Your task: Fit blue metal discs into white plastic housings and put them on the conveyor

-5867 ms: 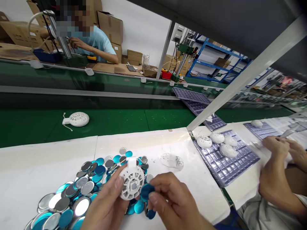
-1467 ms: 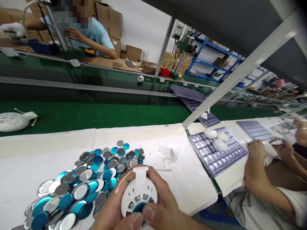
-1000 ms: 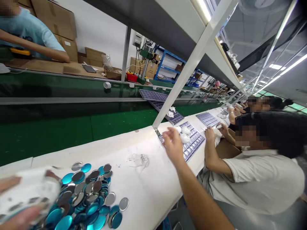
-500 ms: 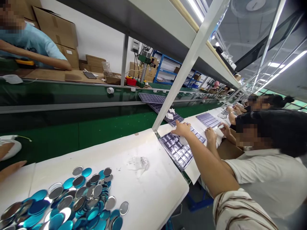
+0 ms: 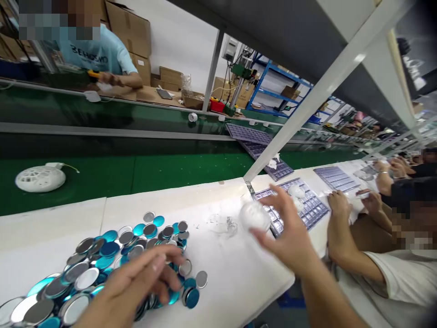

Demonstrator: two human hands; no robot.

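My right hand (image 5: 290, 232) grips a white rounded plastic shell (image 5: 254, 216) between thumb and fingers, raised over the white worktop near the tray's corner. My left hand (image 5: 143, 282) hovers over a heap of round discs (image 5: 92, 259), some mirror-silver and some blue. Its fingers are loosely bent and apart, with nothing visible in them. Beyond my right hand, a compartmented dark tray (image 5: 312, 214) carries more white pieces (image 5: 296, 191). A white oval housing with slots and a thin wire (image 5: 41, 177) lies on the green belt to the left.
A crumpled clear plastic bag (image 5: 223, 224) lies mid-worktop. A white slanting post (image 5: 307, 105) rises beside the tray. More dark trays (image 5: 252, 134) overlap the belt's far side. A co-worker's arms (image 5: 341, 228) are close on the right; another person (image 5: 112, 54) sits across the belt.
My right hand has come back from the tray with the white shell. My left hand has moved from beside the housing to above the discs. The view has turned left.
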